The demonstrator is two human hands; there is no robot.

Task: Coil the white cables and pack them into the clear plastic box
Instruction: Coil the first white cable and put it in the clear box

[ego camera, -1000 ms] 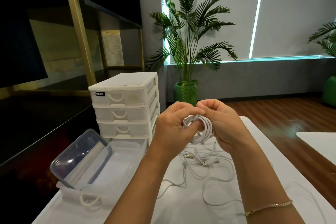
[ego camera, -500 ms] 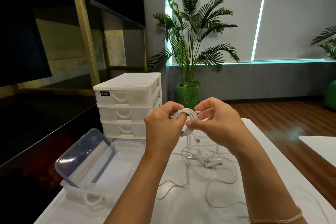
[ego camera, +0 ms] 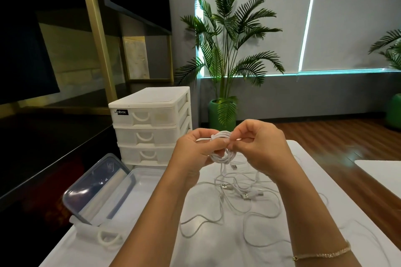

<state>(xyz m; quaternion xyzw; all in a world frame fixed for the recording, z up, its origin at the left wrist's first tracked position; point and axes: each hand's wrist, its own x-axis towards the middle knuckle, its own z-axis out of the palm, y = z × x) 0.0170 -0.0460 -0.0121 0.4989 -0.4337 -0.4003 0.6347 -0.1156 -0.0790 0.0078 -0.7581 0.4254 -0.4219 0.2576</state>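
**Both hands hold a coiled white cable above the table**

The left hand (ego camera: 196, 149) grips one side of a small coil of white cable (ego camera: 221, 147), its fingers curled round the loops and the thumb pressed on top. The right hand (ego camera: 260, 147) pinches the other side of the coil between thumb and forefinger, with the remaining fingers curled in. The coil hangs in the air above the middle of the white table (ego camera: 217, 245), and a short tail with a plug (ego camera: 234, 166) dangles from it.

Below the hands, several loose cables (ego camera: 234, 201) lie tangled on the table, spreading from the centre toward the right edge, with metal plugs showing among them.

The clear plastic box (ego camera: 149, 182) sits open near the left edge of the table, with nothing visible inside it. Its lid (ego camera: 97, 186) leans tilted against the box's left side. A white handle (ego camera: 108, 237) shows at the near end of the box.

Behind the box, at the far left corner, stands a white drawer unit (ego camera: 152, 125) with three drawers. A thin gold bracelet (ego camera: 321, 253) circles the right wrist.
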